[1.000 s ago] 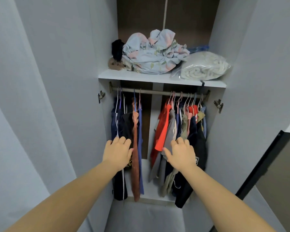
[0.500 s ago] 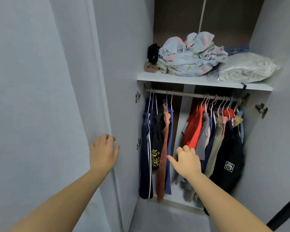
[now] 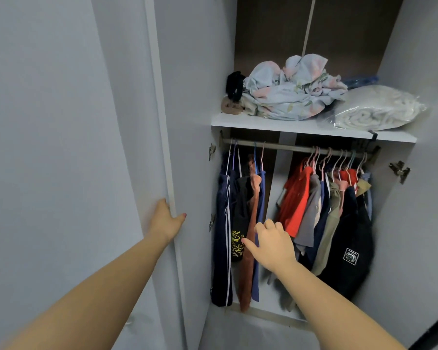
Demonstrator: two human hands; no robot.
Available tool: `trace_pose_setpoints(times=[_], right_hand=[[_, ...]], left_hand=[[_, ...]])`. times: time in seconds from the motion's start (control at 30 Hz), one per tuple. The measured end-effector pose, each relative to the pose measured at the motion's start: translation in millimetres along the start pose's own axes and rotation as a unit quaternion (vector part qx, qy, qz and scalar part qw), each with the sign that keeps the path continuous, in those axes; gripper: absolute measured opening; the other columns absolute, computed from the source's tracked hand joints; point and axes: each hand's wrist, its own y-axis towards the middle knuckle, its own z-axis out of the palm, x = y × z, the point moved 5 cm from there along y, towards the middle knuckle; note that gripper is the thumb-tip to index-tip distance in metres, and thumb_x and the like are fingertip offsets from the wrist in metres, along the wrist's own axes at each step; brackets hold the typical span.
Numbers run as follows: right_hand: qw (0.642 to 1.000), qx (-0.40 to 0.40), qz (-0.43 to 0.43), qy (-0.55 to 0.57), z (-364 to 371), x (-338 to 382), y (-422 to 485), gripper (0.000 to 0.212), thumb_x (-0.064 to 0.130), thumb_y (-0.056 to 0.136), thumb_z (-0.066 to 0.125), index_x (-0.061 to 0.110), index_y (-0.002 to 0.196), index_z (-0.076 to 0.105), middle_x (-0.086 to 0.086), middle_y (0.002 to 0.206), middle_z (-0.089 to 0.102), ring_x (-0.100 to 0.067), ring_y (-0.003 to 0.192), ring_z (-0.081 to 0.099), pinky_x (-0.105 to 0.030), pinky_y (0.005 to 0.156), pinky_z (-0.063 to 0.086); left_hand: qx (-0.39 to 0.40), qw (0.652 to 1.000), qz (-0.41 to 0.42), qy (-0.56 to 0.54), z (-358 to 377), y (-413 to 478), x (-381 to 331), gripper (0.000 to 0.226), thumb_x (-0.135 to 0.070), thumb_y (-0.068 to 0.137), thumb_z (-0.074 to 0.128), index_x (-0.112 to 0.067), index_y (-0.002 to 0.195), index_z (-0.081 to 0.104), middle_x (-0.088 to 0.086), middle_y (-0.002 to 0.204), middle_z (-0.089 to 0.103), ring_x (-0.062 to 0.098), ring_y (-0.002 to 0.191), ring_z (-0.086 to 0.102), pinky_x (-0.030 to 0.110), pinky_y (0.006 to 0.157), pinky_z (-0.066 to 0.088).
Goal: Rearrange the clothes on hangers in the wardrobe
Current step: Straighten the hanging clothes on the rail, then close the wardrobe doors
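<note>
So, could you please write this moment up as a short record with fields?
left hand: holds the edge of the open left door
right hand: open, empty, reaching at the left group; contact unclear
rail: two groups of hung clothes, a gap between
left group: navy striped trousers, black print garment, brown and blue pieces
right group: red shirt, grey, olive, black badged garment
shelf: crumpled floral cloth, bagged white blanket
</note>
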Motion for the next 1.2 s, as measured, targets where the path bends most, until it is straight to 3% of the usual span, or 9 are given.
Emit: trace_pose_setpoints(times=[0.1, 0.2, 0.5, 0.73, 0.87, 0.97, 1.03, 1.1, 1.2], right_hand=[[0.999, 0.01, 0.03, 0.007, 2, -22, -6, 0.055, 0.063, 0.091, 0.038, 0.017, 0.116, 0.052, -0.002, 0.114, 0.051, -0.025, 0.108, 0.046, -0.036, 0.085, 0.047], [0.998, 0.025, 0.063, 0.002, 9, -54, -16, 0.054, 0.063, 0.091, 0.039, 0.017, 0.117, 0.051, -0.003, 0.116, 0.051, -0.026, 0.111, 0.045, -0.037, 0.087, 0.046], [0.98, 0.053, 0.191, 0.012, 27, -132, -48, 0.053, 0.06, 0.09, 0.044, 0.016, 0.119, 0.05, -0.005, 0.122, 0.051, -0.029, 0.116, 0.044, -0.04, 0.088, 0.047], [0.964, 0.055, 0.258, 0.039, 32, -169, -88, 0.051, 0.06, 0.09, 0.044, 0.017, 0.118, 0.051, -0.002, 0.118, 0.05, -0.026, 0.114, 0.044, -0.038, 0.085, 0.049], [0.954, 0.063, 0.292, 0.041, 27, -199, -121, 0.047, 0.058, 0.091, 0.044, 0.018, 0.114, 0.051, -0.001, 0.116, 0.05, -0.024, 0.113, 0.043, -0.036, 0.083, 0.048], [0.942, 0.068, 0.326, 0.029, 17, -227, -143, 0.046, 0.057, 0.092, 0.043, 0.016, 0.111, 0.05, -0.002, 0.116, 0.05, -0.025, 0.114, 0.042, -0.036, 0.083, 0.046], [0.934, 0.064, 0.351, 0.028, 11, -246, -156, 0.047, 0.056, 0.093, 0.043, 0.016, 0.117, 0.05, -0.003, 0.119, 0.05, -0.025, 0.117, 0.042, -0.037, 0.086, 0.047], [0.925, 0.057, 0.373, 0.031, 5, -264, -169, 0.047, 0.053, 0.094, 0.044, 0.015, 0.121, 0.05, -0.003, 0.122, 0.049, -0.026, 0.12, 0.04, -0.038, 0.087, 0.049], [0.915, 0.047, 0.4, 0.03, -3, -285, -185, 0.044, 0.05, 0.095, 0.045, 0.015, 0.121, 0.05, -0.004, 0.123, 0.048, -0.026, 0.12, 0.039, -0.039, 0.083, 0.052]], left_hand=[[-0.022, 0.998, 0.016, 0.057, 2, 13, -1, 0.041, -0.018, 0.082, 0.072, -0.007, 0.114, 0.049, 0.012, 0.116, 0.057, 0.031, 0.107, 0.057, 0.035, 0.086, 0.044], [-0.051, 0.99, 0.035, 0.123, 5, 15, -4, 0.031, -0.022, 0.085, 0.069, -0.005, 0.102, 0.049, 0.015, 0.104, 0.057, 0.03, 0.089, 0.053, 0.032, 0.073, 0.039], [-0.106, 0.975, 0.116, 0.16, 36, 0, -34, 0.029, -0.033, 0.088, 0.064, -0.008, 0.087, 0.051, 0.007, 0.082, 0.062, 0.03, 0.076, 0.056, 0.036, 0.064, 0.046], [-0.06, 0.948, 0.233, 0.209, 104, 0, -89, 0.033, -0.042, 0.092, 0.057, -0.014, 0.075, 0.052, 0.006, 0.061, 0.058, 0.03, 0.06, 0.054, 0.03, 0.05, 0.039], [-0.021, 0.927, 0.285, 0.241, 155, 8, -125, 0.031, -0.041, 0.094, 0.054, -0.014, 0.079, 0.052, 0.008, 0.067, 0.06, 0.03, 0.065, 0.055, 0.033, 0.052, 0.041], [0.075, 0.916, 0.273, 0.283, 198, 20, -146, 0.029, -0.042, 0.095, 0.052, -0.017, 0.107, 0.058, 0.011, 0.101, 0.067, 0.032, 0.088, 0.061, 0.037, 0.069, 0.05], [0.19, 0.904, 0.252, 0.289, 226, 23, -150, 0.059, -0.049, 0.092, 0.054, -0.028, 0.144, 0.036, 0.008, 0.143, 0.048, 0.033, 0.12, 0.054, 0.042, 0.095, 0.048], [0.257, 0.894, 0.263, 0.257, 250, 13, -152, 0.08, -0.048, 0.091, 0.057, -0.035, 0.153, 0.008, 0.001, 0.16, 0.018, 0.03, 0.139, 0.036, 0.042, 0.11, 0.035], [0.266, 0.89, 0.285, 0.236, 277, -9, -156, 0.068, -0.037, 0.094, 0.055, -0.025, 0.152, 0.022, 0.004, 0.158, 0.025, 0.025, 0.143, 0.03, 0.038, 0.115, 0.027]])
